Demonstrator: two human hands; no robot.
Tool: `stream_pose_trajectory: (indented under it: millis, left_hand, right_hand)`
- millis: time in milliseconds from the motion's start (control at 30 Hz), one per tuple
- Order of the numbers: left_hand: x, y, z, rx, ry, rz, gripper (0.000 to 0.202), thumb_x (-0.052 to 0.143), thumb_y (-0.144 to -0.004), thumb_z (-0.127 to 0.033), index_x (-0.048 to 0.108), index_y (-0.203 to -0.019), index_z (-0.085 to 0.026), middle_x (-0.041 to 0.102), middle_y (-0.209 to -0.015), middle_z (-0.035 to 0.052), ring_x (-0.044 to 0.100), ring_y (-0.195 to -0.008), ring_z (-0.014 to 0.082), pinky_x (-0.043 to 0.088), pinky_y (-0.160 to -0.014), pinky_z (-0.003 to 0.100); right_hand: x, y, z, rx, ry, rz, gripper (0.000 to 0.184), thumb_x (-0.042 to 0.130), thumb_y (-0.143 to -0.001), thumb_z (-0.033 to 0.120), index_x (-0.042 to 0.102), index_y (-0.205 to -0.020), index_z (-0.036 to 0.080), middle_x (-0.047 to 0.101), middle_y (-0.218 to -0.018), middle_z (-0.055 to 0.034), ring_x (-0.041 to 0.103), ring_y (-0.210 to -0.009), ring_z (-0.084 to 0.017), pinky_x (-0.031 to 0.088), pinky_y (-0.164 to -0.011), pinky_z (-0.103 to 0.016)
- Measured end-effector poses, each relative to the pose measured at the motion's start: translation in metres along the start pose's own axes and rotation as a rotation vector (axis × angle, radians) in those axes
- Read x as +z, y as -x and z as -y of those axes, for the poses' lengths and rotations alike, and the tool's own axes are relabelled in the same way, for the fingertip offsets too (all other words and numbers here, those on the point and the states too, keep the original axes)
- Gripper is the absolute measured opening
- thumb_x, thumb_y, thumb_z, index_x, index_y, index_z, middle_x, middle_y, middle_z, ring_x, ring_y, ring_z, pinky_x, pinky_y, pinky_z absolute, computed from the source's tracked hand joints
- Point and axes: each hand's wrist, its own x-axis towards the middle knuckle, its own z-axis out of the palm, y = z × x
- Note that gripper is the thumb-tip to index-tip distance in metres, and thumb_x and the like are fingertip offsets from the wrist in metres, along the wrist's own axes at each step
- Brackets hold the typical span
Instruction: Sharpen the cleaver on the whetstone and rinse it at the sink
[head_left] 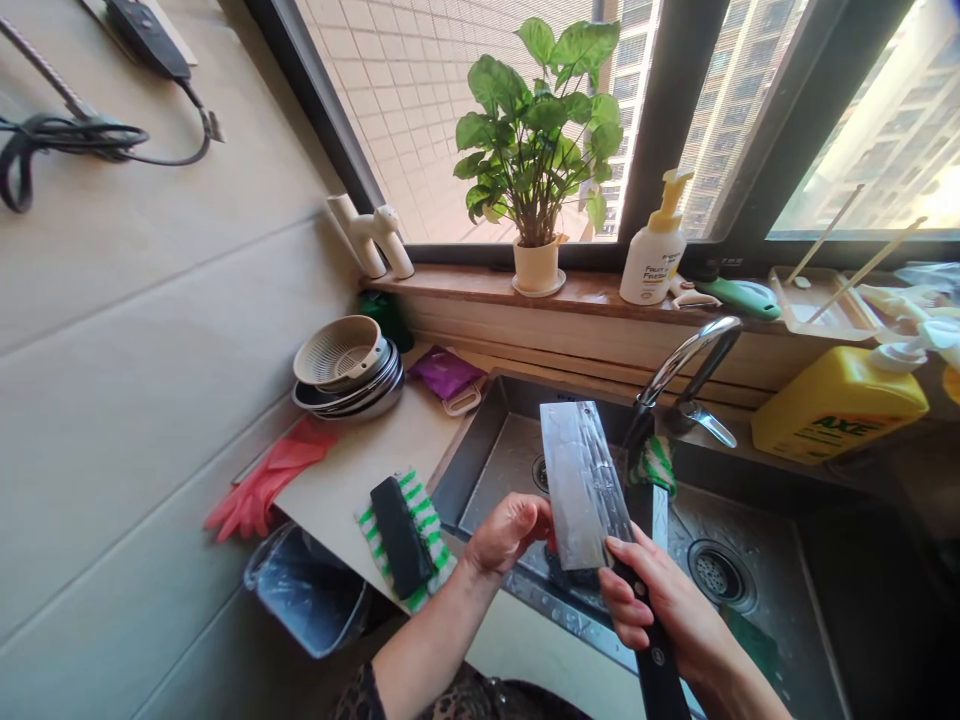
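The cleaver [581, 485], gripped in the right hand [679, 590], is best angled off the left hand [506, 532] — whose hold cannot be told.

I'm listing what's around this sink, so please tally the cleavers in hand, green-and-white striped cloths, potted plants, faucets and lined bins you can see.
Cleaver, in the right hand: 1
Green-and-white striped cloths: 2
Potted plant: 1
Faucet: 1
Lined bin: 1
Total: 6
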Motion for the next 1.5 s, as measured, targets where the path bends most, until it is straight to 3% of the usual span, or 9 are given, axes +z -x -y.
stream_pose_trajectory:
  millis: [233, 533, 700, 867, 1000, 1100, 1267, 1367, 1500]
  left_hand:
    - [-0.001, 0.006, -0.006, -0.072, -0.136, 0.024, 0.062, 0.087, -0.047, -0.067, 0.073, -0.067, -0.009, 0.066, -0.059, 0.0044, 0.055, -0.056, 0.0136, 0.04, -0.057, 0.023]
    - [-0.006, 0.007, 0.0, -0.076, -0.064, 0.06, 0.058, 0.087, -0.049, -0.065, 0.07, -0.06, -0.011, 0.063, -0.054, 0.0025, 0.052, -0.049, 0.0105, 0.039, -0.054, 0.021]
    - [0.0, 0.011, -0.001, -0.169, -0.068, 0.187, 0.059, 0.091, -0.038, -0.062, 0.069, -0.058, -0.012, 0.063, -0.054, 0.0019, 0.055, -0.052, 0.0131, 0.043, -0.057, 0.024]
    - [0.008, 0.015, -0.006, -0.161, -0.075, 0.158, 0.052, 0.092, -0.041, -0.058, 0.069, -0.057, -0.014, 0.063, -0.054, 0.0006, 0.055, -0.054, 0.0135, 0.045, -0.062, 0.026]
    - [0.0, 0.018, -0.003, -0.207, -0.089, 0.182, 0.051, 0.091, -0.046, -0.058, 0.072, -0.062, -0.013, 0.067, -0.057, 0.0036, 0.057, -0.054, 0.0144, 0.045, -0.06, 0.026]
    - [-0.011, 0.014, -0.003, -0.133, -0.067, 0.194, 0.054, 0.09, -0.048, -0.059, 0.074, -0.068, -0.011, 0.068, -0.06, 0.0059, 0.058, -0.054, 0.015, 0.044, -0.058, 0.025]
    - [-0.026, -0.006, -0.015, 0.094, -0.03, 0.053, 0.079, 0.067, -0.054, -0.087, 0.071, -0.066, -0.01, 0.064, -0.059, 0.0067, 0.053, -0.053, 0.0125, 0.039, -0.055, 0.024]
    - [-0.032, -0.014, -0.021, 0.155, -0.035, -0.003, 0.075, 0.068, -0.056, -0.086, 0.067, -0.059, -0.011, 0.06, -0.056, 0.0052, 0.052, -0.052, 0.0125, 0.038, -0.056, 0.025]
    - [-0.034, -0.015, -0.022, 0.164, -0.043, -0.041, 0.071, 0.073, -0.054, -0.082, 0.065, -0.061, -0.012, 0.057, -0.054, 0.0025, 0.052, -0.051, 0.0125, 0.039, -0.059, 0.027]
  right_hand:
    - [0.003, 0.002, -0.002, 0.049, 0.018, -0.002, 0.059, 0.082, -0.067, 0.054, 0.034, -0.089, 0.028, 0.048, -0.052, 0.0133, 0.025, -0.039, -0.002, 0.024, -0.037, -0.013]
    - [0.003, 0.006, 0.001, 0.064, 0.004, -0.007, 0.057, 0.082, -0.068, 0.053, 0.036, -0.092, 0.029, 0.048, -0.052, 0.0133, 0.026, -0.038, -0.002, 0.022, -0.037, -0.013]
    - [0.003, 0.004, -0.001, 0.059, -0.001, -0.035, 0.057, 0.082, -0.066, 0.052, 0.036, -0.088, 0.028, 0.048, -0.052, 0.0133, 0.027, -0.038, -0.001, 0.021, -0.036, -0.013]
    - [0.006, 0.004, 0.0, 0.064, -0.003, -0.03, 0.052, 0.08, -0.07, 0.049, 0.036, -0.087, 0.027, 0.049, -0.053, 0.0129, 0.03, -0.037, -0.001, 0.022, -0.037, -0.013]
    - [0.006, 0.004, 0.001, 0.075, -0.007, -0.05, 0.054, 0.081, -0.067, 0.05, 0.036, -0.085, 0.027, 0.048, -0.052, 0.0136, 0.028, -0.036, -0.002, 0.022, -0.036, -0.013]
    - [0.006, 0.007, 0.002, 0.089, -0.006, -0.036, 0.055, 0.083, -0.066, 0.049, 0.036, -0.086, 0.028, 0.047, -0.052, 0.0138, 0.028, -0.036, -0.001, 0.021, -0.036, -0.013]
    - [0.007, 0.016, 0.004, 0.197, 0.025, -0.007, 0.047, 0.078, -0.075, 0.044, 0.04, -0.1, 0.03, 0.046, -0.049, 0.0139, 0.027, -0.035, -0.001, 0.017, -0.037, -0.013]
    - [0.008, 0.019, 0.003, 0.24, 0.061, 0.018, 0.043, 0.076, -0.076, 0.044, 0.042, -0.097, 0.029, 0.045, -0.049, 0.0131, 0.027, -0.035, -0.001, 0.016, -0.037, -0.012]
    - [0.009, 0.022, 0.004, 0.266, 0.096, 0.0, 0.05, 0.078, -0.074, 0.044, 0.045, -0.108, 0.029, 0.046, -0.047, 0.0127, 0.026, -0.035, -0.001, 0.016, -0.038, -0.012]
